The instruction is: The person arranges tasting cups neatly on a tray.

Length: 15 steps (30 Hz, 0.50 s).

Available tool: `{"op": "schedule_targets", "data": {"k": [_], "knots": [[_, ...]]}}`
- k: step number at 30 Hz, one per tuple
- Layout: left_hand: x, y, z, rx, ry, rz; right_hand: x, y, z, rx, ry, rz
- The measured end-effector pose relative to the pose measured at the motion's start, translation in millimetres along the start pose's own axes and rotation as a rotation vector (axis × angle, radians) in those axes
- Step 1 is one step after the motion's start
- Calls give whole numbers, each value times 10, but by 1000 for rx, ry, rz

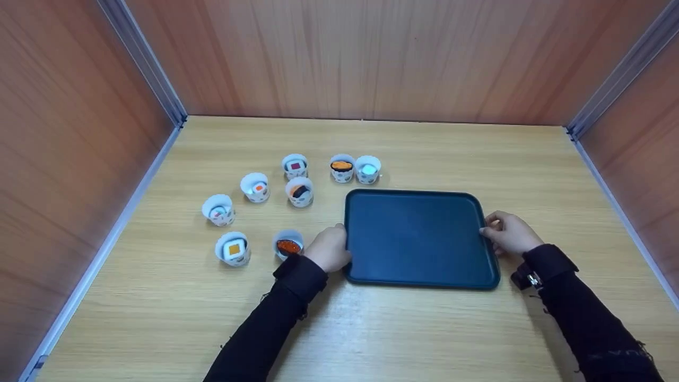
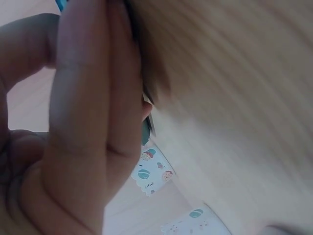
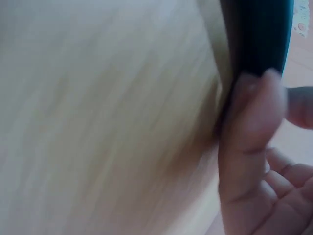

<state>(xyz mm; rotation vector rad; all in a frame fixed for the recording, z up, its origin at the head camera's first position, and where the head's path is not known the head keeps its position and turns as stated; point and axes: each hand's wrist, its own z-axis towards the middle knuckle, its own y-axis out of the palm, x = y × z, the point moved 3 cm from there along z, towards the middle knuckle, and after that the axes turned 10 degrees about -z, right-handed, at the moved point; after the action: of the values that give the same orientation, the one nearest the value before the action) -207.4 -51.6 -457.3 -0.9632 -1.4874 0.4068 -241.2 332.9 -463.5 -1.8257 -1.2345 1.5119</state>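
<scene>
One tray is between the hands, its long axis running from left hand to right hand, fingers and thumbs pinching its short ends. It is dark blue-green, rectangular, round-cornered. Eight patterned white cups stand beyond and left of the left grip.

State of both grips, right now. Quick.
Left grip: closed, holding the tray by its left edge.
Right grip: closed, holding the tray by its right edge.
</scene>
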Motion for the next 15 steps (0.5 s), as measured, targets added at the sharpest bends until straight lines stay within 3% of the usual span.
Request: {"op": "schedule_targets", "data": {"k": [15], "knots": [[-22,-8,-33,16,-11,-7,-81,78,8,10,-9,-97]]}}
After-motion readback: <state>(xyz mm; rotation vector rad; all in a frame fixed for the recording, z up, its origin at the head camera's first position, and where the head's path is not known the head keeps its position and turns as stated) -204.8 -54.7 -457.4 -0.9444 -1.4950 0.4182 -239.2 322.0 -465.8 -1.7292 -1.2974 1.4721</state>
